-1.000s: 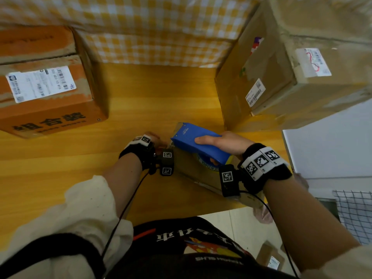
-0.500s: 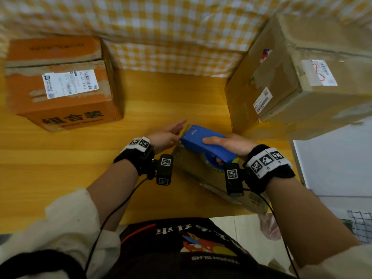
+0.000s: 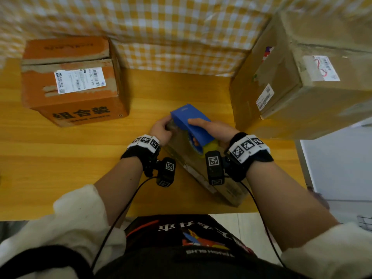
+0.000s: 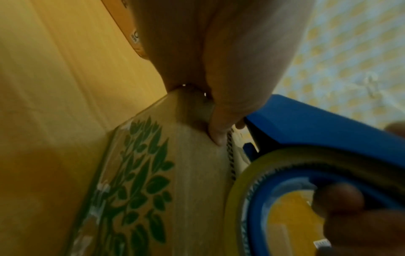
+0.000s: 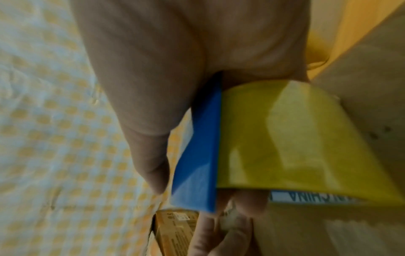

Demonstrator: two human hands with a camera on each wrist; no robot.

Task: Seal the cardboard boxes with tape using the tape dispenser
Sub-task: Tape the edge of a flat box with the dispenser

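The blue tape dispenser (image 3: 192, 122) is gripped by the right hand (image 3: 213, 128) over the flat cardboard box (image 3: 201, 174) on the bench (image 3: 60, 158); the tape end is pinched against the box's far corner by the left hand (image 3: 161, 129). It should be pressed firmly while the dispenser is drawn back straight.

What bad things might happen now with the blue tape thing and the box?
The left hand pinches tape right beside the toothed cutter, so a fingertip might get scratched. The flat box pokes over the table edge, so pressing the tape dispenser down could tip it. Loose tape might also wrinkle or stick to fingers.
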